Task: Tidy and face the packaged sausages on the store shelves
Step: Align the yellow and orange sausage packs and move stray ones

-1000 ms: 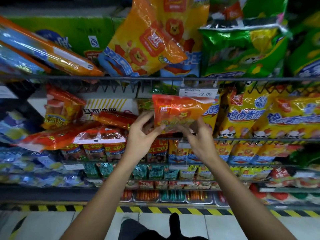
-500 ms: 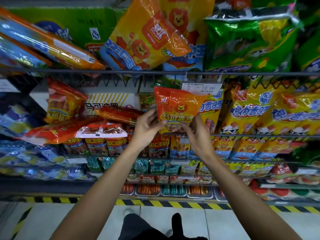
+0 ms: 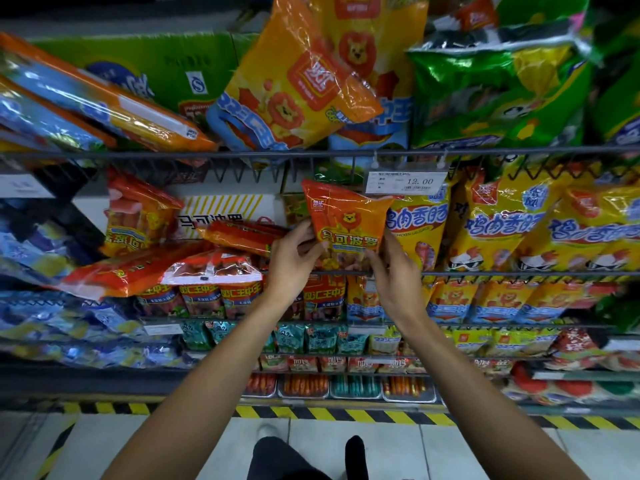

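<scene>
Head view shows both hands gripping an orange sausage pack [image 3: 346, 225] upright at the second shelf's wire rail [image 3: 519, 273], left hand [image 3: 294, 261] fingers curled on its left edge, right hand [image 3: 394, 271] pinching its lower right corner, beside yellow chicken sausage bags [image 3: 419, 230].

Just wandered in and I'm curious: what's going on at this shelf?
A person is tidying packaged sausages in a shop. Both hands hold one orange pack upright, print facing out: the left hand grips its left edge, the right hand its lower right corner. The pack sits at the wire shelf rail, beside a row of yellow packs and just under a price tag reading 12.00. To the left, several red packs lie askew.
</scene>
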The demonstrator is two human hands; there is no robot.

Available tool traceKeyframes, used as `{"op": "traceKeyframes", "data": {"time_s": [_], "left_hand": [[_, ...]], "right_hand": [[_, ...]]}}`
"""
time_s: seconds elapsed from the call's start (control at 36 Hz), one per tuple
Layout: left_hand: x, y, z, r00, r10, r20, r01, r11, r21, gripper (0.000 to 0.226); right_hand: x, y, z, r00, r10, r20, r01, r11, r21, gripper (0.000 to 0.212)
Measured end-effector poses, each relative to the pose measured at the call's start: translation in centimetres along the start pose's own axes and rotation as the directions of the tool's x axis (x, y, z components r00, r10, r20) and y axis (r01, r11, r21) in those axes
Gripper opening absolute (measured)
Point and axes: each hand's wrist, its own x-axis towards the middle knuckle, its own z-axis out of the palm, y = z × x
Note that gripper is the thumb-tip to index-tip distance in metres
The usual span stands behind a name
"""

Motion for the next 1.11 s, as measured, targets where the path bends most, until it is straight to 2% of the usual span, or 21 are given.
{"op": "traceKeyframes", "data": {"time_s": [0.08, 0.14, 0.19, 0.28, 0.39, 0.61, 0.81, 0.89, 0.97, 1.03, 1.11], "left_hand": [[0.5, -0.3, -0.2, 0.999, -0.007, -0.049, 0.011, 0.997, 0.076, 0.034], [0.9, -0.4, 0.1, 0.997, 0.003, -0.083, 0.009, 0.990, 0.143, 0.035], [1.1, -0.4, 0.6, 0.992, 0.005, -0.124, 0.022, 0.977, 0.214, 0.036], [1.3, -0.4, 1.2, 0.985, 0.042, -0.168, 0.007, 0.959, 0.284, 0.036], [1.1, -0.8, 1.2, 0.986, 0.074, -0.149, -0.034, 0.966, 0.256, 0.039], [0.8, -0.8, 1.5, 0.987, 0.127, -0.099, -0.103, 0.971, 0.215, 0.046], [1.9, -1.0, 1.4, 0.977, 0.210, -0.042, -0.185, 0.928, 0.325, 0.047], [1.4, -1.5, 1.5, 0.972, 0.226, -0.057, -0.191, 0.911, 0.366, 0.053], [0.1, -2.0, 2.0, 0.947, 0.306, -0.099, -0.247, 0.889, 0.386, 0.064], [-0.8, -2.5, 2.3, 0.912, 0.408, -0.048, -0.353, 0.839, 0.413, 0.067], [-1.9, -3.4, 2.8, 0.856, 0.495, 0.146, -0.494, 0.704, 0.509, 0.066]], "right_hand": [[-0.4, -0.3, -0.2, 0.981, -0.108, -0.159, 0.114, 0.993, 0.027, 0.054], [-0.6, -0.2, -0.1, 0.953, -0.213, -0.215, 0.212, 0.977, -0.029, 0.055], [-1.2, 0.0, 0.2, 0.944, -0.268, -0.192, 0.254, 0.963, -0.092, 0.056], [-1.8, 0.3, 0.8, 0.956, -0.289, -0.047, 0.276, 0.943, -0.184, 0.062], [-1.2, 0.5, 1.4, 0.955, -0.284, 0.083, 0.296, 0.909, -0.294, 0.059], [-1.5, 0.2, 1.1, 0.958, -0.280, 0.057, 0.284, 0.910, -0.303, 0.064], [-1.1, 0.4, 1.1, 0.952, -0.305, 0.040, 0.298, 0.884, -0.360, 0.064], [-1.2, 0.7, 1.2, 0.949, -0.313, 0.042, 0.305, 0.873, -0.382, 0.067], [-1.4, 0.9, 1.3, 0.943, -0.328, 0.051, 0.322, 0.866, -0.382, 0.072], [-1.3, 0.9, 1.2, 0.940, -0.339, 0.036, 0.327, 0.867, -0.377, 0.074], [-0.7, 0.9, 1.1, 0.925, -0.378, 0.037, 0.362, 0.845, -0.394, 0.075]]}}
